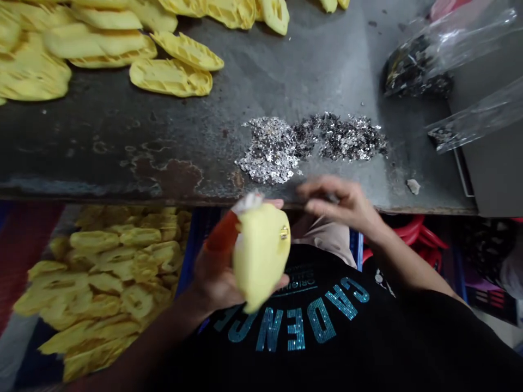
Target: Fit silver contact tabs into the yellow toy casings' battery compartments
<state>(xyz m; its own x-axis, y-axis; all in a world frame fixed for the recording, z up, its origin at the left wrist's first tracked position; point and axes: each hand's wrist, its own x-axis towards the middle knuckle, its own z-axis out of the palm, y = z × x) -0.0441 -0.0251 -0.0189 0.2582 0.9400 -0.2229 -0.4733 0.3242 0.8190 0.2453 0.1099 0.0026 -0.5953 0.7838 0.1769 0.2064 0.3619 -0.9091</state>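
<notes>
- Head view from afar: I look down over a dark metal worktable [102,142], its edge running across the frame, with a rust stain [171,179] near that edge.
- Far left, below the table, a heap of yellow foam pieces [98,277] lies beside a blue crate wall [195,245]. More yellow foam pieces [171,76] lie on the tabletop at upper left.
- Left of centre, the left hand [216,277] is closed around a yellow padded piece [261,256], held up just off the table edge. It has a small gold clasp [284,233]. An orange-red patch [220,234] sits by the fingers, perhaps a wrap, though blur hides it.
- I judge the piece light and soft, so it will squash easily; take it by the padded body, clear of the clasp.
- Centre, a pile of silver sequins [306,147] lies on the bare metal.
- Right of centre, the right hand [339,204] hovers by the table edge, fingers loosely curled and holding nothing visible.
- Far right, clear plastic bags of dark sequins [417,68] lie beside a grey metal bin [494,163].
</notes>
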